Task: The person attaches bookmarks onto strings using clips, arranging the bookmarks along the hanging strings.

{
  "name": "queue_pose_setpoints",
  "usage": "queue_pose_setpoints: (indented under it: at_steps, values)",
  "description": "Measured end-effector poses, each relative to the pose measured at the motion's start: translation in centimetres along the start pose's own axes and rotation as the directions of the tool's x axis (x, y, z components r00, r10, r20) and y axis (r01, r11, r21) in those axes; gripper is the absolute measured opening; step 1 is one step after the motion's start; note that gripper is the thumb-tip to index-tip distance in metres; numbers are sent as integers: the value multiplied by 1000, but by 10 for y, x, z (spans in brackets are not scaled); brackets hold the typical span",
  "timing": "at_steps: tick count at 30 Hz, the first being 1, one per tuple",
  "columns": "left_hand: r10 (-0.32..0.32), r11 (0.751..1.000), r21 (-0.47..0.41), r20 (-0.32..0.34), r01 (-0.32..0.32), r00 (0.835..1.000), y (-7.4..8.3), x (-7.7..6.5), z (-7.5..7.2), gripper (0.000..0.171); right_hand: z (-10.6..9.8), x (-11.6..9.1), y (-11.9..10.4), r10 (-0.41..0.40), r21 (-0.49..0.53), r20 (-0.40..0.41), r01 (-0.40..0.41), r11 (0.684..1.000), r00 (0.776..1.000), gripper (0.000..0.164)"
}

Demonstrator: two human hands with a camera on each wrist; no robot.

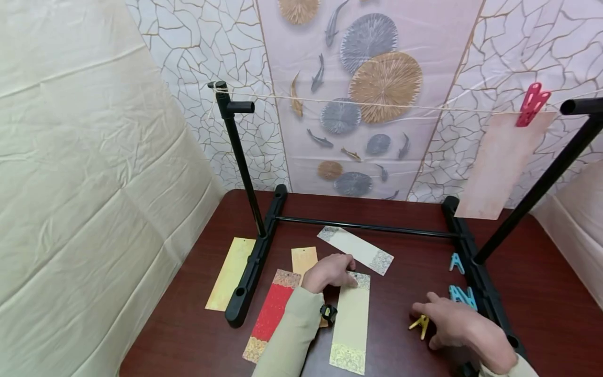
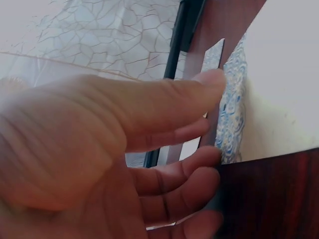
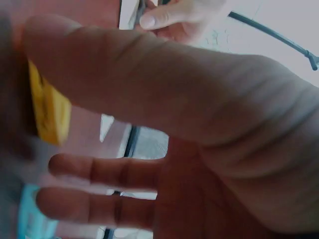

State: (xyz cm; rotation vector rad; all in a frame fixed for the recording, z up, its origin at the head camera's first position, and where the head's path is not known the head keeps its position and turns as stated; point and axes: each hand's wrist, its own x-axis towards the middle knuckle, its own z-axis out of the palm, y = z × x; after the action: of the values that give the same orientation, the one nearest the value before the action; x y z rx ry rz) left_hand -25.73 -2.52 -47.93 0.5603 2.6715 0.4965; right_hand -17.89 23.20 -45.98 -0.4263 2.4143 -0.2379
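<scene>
My left hand (image 1: 332,272) reaches over the patterned upper end of a cream strip of card (image 1: 349,324), palm down. In the left wrist view the thumb and fingers are spread apart, fingertips right at the card's patterned edge (image 2: 231,119). My right hand (image 1: 454,322) is low over the table at the right, thumb and index finger apart on either side of a yellow clothespin (image 1: 421,326). In the right wrist view the thumb partly covers this clothespin (image 3: 50,109). Several blue clothespins (image 1: 462,297) lie just beyond the right hand.
A black frame (image 1: 245,173) carries a string (image 1: 330,99); a red clothespin (image 1: 533,104) holds a pinkish card (image 1: 504,167) on it. On the table (image 1: 400,288) lie a white card (image 1: 358,248), a red card (image 1: 273,311), an orange card (image 1: 303,256) and a yellow card (image 1: 231,275).
</scene>
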Motion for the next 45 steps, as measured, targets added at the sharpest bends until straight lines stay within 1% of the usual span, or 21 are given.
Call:
queue_pose_setpoints:
  at_steps: [1, 3, 8, 11, 15, 18, 22, 25, 28, 29, 32, 33, 36, 37, 39, 40, 45]
  values:
    - [-3, 1000, 17, 2, 3, 1000, 1, 0, 1, 33, 2, 0, -1, -1, -4, -7, 1, 1000, 1000, 53]
    - [-9, 999, 53, 0, 9, 1000, 1, 1, 2, 35, 5, 1, -5, -20, -28, -36, 19, 999, 999, 54]
    - [-13, 996, 87, 15, 12, 1000, 5, 2, 4, 37, 6, 4, -15, -77, -101, -117, 65, 993, 990, 44]
    - [-35, 996, 86, 30, 32, 999, 7, 1, 5, 38, 4, 6, -17, -78, -115, -113, 65, 991, 991, 38]
    - [-98, 992, 89, 31, 95, 995, 7, -2, 6, 39, 2, 7, -15, -75, -127, -97, 63, 990, 992, 30]
    - [-120, 989, 88, 29, 117, 992, 5, -4, 6, 38, 2, 8, -14, -92, -127, -101, 78, 989, 991, 27]
    - [-118, 990, 81, 30, 115, 993, 5, -4, 5, 37, 3, 10, -14, -108, -111, -104, 97, 989, 989, 24]
    - [-119, 990, 85, 29, 116, 992, 7, -3, 5, 38, 2, 11, -15, -104, -101, -99, 94, 990, 990, 24]
    - [-134, 986, 98, 22, 131, 991, 9, -2, 6, 41, 1, 10, -15, -97, -96, -103, 87, 992, 990, 24]
    - [-141, 985, 106, 17, 139, 990, 10, -2, 6, 43, 1, 9, -15, -96, -93, -107, 86, 992, 990, 24]
    - [-141, 977, 161, 14, 137, 990, 14, -2, 7, 34, 1, 9, -14, -92, -77, -96, 85, 993, 991, 24]
    - [-141, 974, 180, 6, 138, 990, 15, -2, 8, 33, 1, 9, -13, -93, -71, -93, 87, 994, 991, 24]
    - [-142, 961, 238, -19, 143, 990, 21, -3, 9, 36, 1, 8, -11, -83, -58, -86, 78, 995, 993, 23]
    - [-148, 956, 250, -31, 151, 988, 22, -3, 10, 40, 0, 7, -11, -80, -54, -90, 76, 996, 993, 23]
    - [-159, 953, 255, -42, 164, 986, 25, -4, 11, 49, 0, 6, -10, -76, -51, -105, 71, 996, 992, 22]
    - [-160, 952, 259, -44, 166, 986, 25, -4, 11, 49, -1, 6, -10, -72, -49, -107, 67, 997, 992, 22]
    - [-167, 956, 237, -35, 170, 985, 24, -4, 11, 37, -3, 7, -9, -58, -29, -104, 55, 998, 993, 23]
